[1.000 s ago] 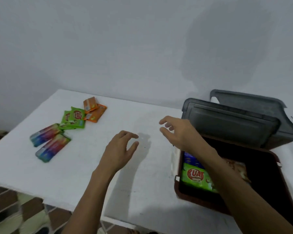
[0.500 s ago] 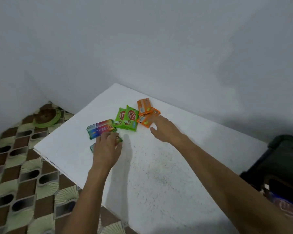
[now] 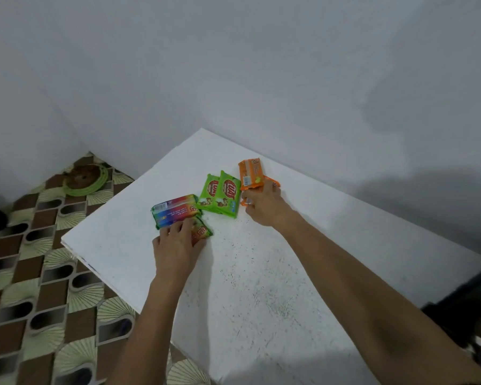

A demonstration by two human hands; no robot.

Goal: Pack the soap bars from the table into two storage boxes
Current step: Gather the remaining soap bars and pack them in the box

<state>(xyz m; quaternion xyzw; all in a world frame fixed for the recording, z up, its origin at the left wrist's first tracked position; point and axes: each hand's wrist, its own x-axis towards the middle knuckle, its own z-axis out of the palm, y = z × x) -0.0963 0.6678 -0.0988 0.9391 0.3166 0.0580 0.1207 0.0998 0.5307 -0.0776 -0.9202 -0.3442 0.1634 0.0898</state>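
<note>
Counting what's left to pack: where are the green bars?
Head view: the green bars lie between the rainbow bars, left, and the orange bars by the right hand.

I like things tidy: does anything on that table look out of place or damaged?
Nothing damaged or spilled. The green soap bars overlap, one orange soap bar lies skewed over another, and dark specks mark the white table.

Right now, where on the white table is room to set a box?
Bare: the white tabletop between the forearms and right of the right hand. Crowded: far corner, rainbow soap bars under the left hand, green soap bars, orange soap bars.
</note>
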